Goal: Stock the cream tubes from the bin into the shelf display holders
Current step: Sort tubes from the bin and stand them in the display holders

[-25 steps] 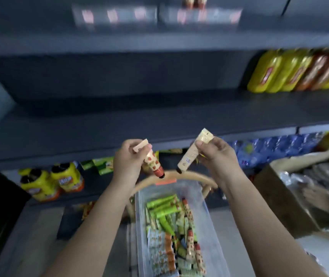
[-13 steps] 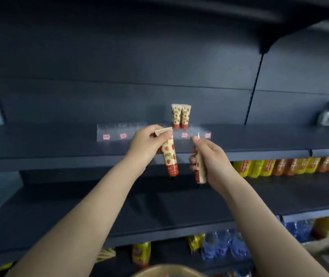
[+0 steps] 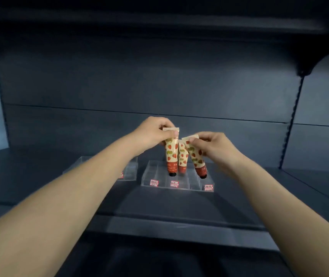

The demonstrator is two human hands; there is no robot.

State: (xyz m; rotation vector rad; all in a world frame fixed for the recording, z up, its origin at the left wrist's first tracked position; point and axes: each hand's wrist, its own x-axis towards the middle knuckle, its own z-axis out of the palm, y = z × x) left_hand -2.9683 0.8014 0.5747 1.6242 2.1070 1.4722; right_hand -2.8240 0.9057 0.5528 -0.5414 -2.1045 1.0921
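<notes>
Over the clear holder (image 3: 191, 181), both hands (image 3: 153, 132) (image 3: 213, 145) pinch strawberry-print tubes (image 3: 171, 154) (image 3: 196, 158), lettering too blurred to read.

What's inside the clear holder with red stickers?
One strawberry tube stands in the clear holder. The left hand holds a second tube and the right hand a third tube in front, covering anything behind.

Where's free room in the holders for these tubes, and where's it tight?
Free: left end and front row of the right holder, behind the price tags; the left holder shows no tubes. Tight: back middle, where left hand and right hand hold left tube and right tube either side of a standing tube.
</notes>
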